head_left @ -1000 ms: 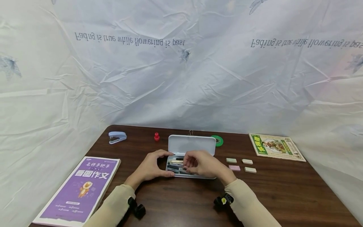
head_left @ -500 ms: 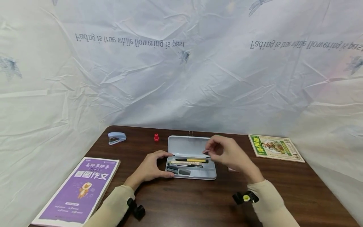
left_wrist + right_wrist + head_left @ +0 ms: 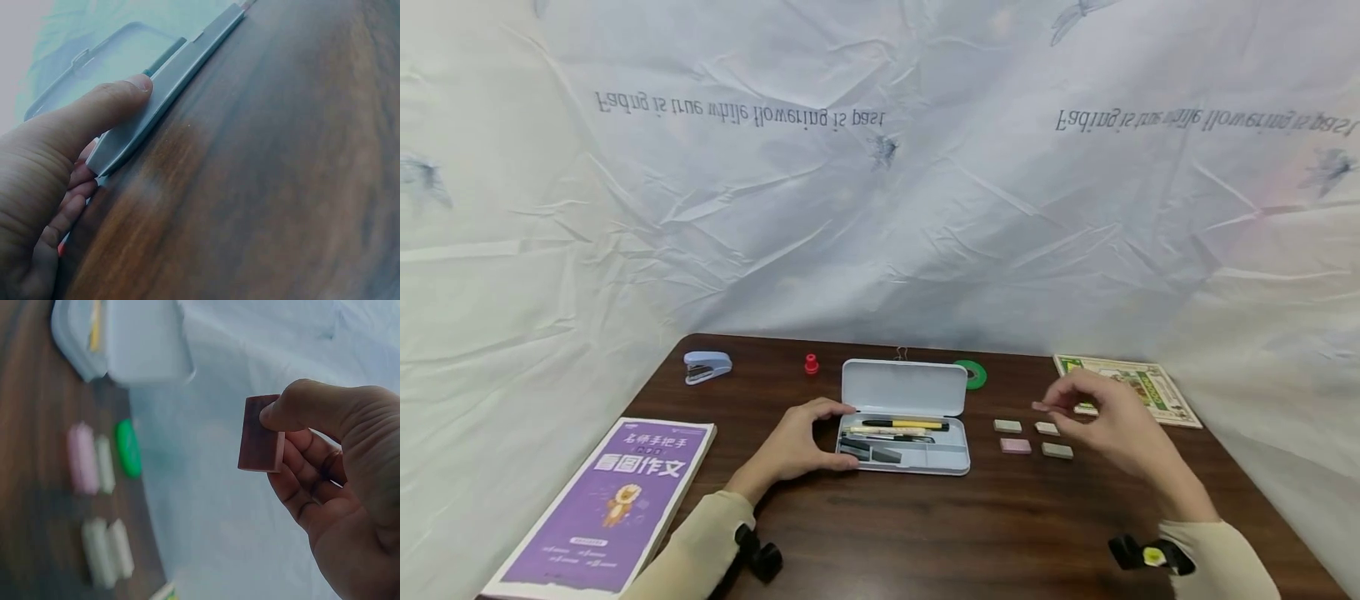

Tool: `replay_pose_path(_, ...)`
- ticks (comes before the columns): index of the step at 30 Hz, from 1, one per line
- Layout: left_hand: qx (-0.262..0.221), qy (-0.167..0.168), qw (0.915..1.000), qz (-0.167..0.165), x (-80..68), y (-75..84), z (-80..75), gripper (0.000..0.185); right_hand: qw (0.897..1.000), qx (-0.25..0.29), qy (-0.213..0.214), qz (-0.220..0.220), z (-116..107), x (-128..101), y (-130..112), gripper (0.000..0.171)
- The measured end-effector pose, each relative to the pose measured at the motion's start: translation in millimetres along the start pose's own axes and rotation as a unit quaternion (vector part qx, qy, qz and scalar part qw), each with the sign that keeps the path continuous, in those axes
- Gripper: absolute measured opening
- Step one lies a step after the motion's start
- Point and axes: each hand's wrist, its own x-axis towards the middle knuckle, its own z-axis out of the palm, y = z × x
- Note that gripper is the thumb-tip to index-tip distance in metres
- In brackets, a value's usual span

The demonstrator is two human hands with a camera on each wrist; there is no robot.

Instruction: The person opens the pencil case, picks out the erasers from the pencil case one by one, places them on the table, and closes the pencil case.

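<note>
From where I'm watching the feed, the left hand (image 3: 797, 442) is parked at the 9 o'clock end of the open pencil case (image 3: 904, 433), thumb and fingers curled around that short end, pinching its edge. The wrist view shows the thumb (image 3: 106, 106) lying flat along the case wall.

The right hand (image 3: 1112, 425) is up in the air, well apart from the case, out at its 3 o'clock. It's pinching one small reddish-brown eraser (image 3: 261, 433) between thumb and fingertips, the other fingers loosely curled under it. The block itself only shows properly in the right wrist view.

Count time: on the table (image 3: 925, 533) just under that hand I get four little erasers (image 3: 1032, 437) in a two-by-two patch, three pale and one pink. Inside the case I can make out one yellow pen (image 3: 906, 424); the darker bits under it are too small for me to count. One lid, standing open at 12 o'clock.

Around the edges: one stapler (image 3: 707, 366), one red cap-like thing (image 3: 811, 363), one green tape roll (image 3: 972, 374), and two books, the purple book (image 3: 606, 500) at 8 o'clock and the green book (image 3: 1138, 387) at 2 o'clock.
</note>
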Motion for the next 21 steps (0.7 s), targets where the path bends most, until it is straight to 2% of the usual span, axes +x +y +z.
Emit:
replay_pose_path(5, 0.005, 0.003, 1.0, -0.002, -0.4, -1.2, 0.3, 0.078, 1.0, 0.008, -0.019, 0.011, -0.3, -27.6, 16.8, 0.04)
replay_pose_path(11, 0.003, 0.001, 1.0, -0.001, 0.5, -0.6, 0.1, 0.079, 0.999, 0.01, -0.028, 0.021, 9.7, -52.6, 30.2, 0.043)
replay_pose_path(21, 0.002, -0.002, 1.0, 0.002, 0.5, 1.0, 0.6, 0.08, 0.997, -0.002, -0.075, 0.023, 25.5, -65.0, 41.6, 0.043)
